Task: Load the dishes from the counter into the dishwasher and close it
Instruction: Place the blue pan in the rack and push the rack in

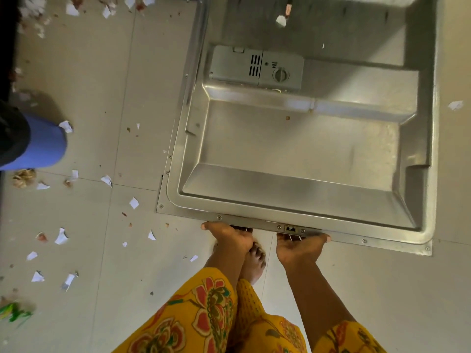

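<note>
Below, dishwasher door [293, 154] lying open and near flat, steel inner face up, filling the upper right of the head view. Left hand [229, 236] under the door's near edge, thumb on top of the rim, fingers tucked beneath and out of sight. Right hand [299, 247] just beside it, palm up, thumb along the rim, fingers likewise hidden under the edge, beside the latch [290, 228] at the edge's middle. Both gripping the door edge, as far as can be told from the thumbs; curl of the hidden fingers not visible. Grey detergent dispenser [257, 68] set into the door's upper part, with vent slots, a round cap and small moulded symbols; no brand name or readable writing anywhere. White scrap [281, 20] and a brown crumb [287, 118] resting on the steel. Racks and dishes outside the view. Yellow floral sleeves [193, 319] on both forearms, a bare foot [253, 261] on the floor between the hands. Pale tiled floor [102, 85] scattered with torn paper bits [61, 236] and brown crumbs to the left. Blue bin [44, 146] with a dark liner at the left edge, well apart from the door.
</note>
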The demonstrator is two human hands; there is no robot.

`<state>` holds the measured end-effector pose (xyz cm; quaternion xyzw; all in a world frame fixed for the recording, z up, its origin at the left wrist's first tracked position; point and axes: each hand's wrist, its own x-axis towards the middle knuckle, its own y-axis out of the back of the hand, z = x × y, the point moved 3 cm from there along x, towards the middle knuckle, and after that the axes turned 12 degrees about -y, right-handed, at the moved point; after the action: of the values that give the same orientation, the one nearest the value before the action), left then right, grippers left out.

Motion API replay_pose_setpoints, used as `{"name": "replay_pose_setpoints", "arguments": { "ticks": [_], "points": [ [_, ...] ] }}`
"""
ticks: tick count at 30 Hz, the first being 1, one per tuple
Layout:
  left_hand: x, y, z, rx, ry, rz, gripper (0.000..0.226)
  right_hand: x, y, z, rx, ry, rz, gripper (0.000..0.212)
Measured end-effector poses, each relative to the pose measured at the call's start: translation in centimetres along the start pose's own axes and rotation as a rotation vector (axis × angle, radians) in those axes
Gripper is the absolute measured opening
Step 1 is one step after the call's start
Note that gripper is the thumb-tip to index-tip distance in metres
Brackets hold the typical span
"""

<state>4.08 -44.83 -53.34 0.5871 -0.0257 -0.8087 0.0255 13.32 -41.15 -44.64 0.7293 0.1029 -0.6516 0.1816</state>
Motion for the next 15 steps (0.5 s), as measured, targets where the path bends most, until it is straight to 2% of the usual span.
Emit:
{"name": "replay_pose_setpoints", "arguments": {
  "ticks": [4, 7, 12, 15],
  "points": [
    [-2.3, -0.1, 0.7, 0.003, -0.023, -0.022, 0.075, 4.5, 2.5, -0.9, -0.034, -0.012, -0.012, 0.042],
    [-4.6, -0.4, 1.5, -0.002, -0.025, -0.045, 0.077, 2.5, 2.4, -1.1, 0.005, -0.035, -0.051, 0.044],
    [-9.8, -0.9, 2.9, 0.009, -0.034, -0.009, 0.077, -1.8, 2.1, -2.0, -0.043, -0.031, -0.008, 0.065],
    [-13.3, -1.6, 3.8, 0.013, -0.065, -0.038, 0.077, -5.1, 1.3, -2.7, -0.044, -0.004, -0.035, 0.069]
  ]
}}
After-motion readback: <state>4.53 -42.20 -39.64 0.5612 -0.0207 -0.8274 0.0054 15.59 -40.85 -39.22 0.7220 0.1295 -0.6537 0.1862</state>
